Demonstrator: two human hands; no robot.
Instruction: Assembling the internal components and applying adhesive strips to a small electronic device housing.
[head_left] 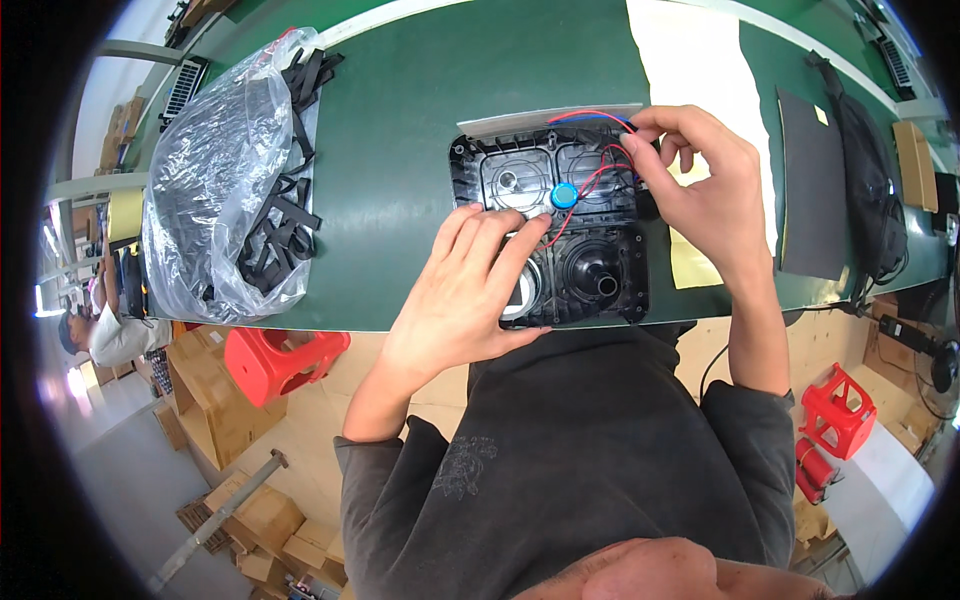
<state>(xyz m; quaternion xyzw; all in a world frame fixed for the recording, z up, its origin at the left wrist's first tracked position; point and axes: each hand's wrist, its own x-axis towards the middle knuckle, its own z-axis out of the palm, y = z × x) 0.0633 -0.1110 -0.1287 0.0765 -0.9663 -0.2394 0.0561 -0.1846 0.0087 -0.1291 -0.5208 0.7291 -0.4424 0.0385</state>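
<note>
A black plastic housing, its ribbed inside facing up, lies at the near edge of the green table. Fingers spread, my left hand rests on its near left part and partly covers a pale ring. A round blue component sits near the housing's middle, with a thin red wire looping from it. My right hand pinches red and blue wires between thumb and forefinger at the far right corner. Just what the fingertips cover there is hidden. A grey strip runs along the housing's far side.
On the left, a clear plastic bag spills several black straps onto the green table. To the right are yellowish paper, a dark flat sheet and a black bag. Red stools stand below.
</note>
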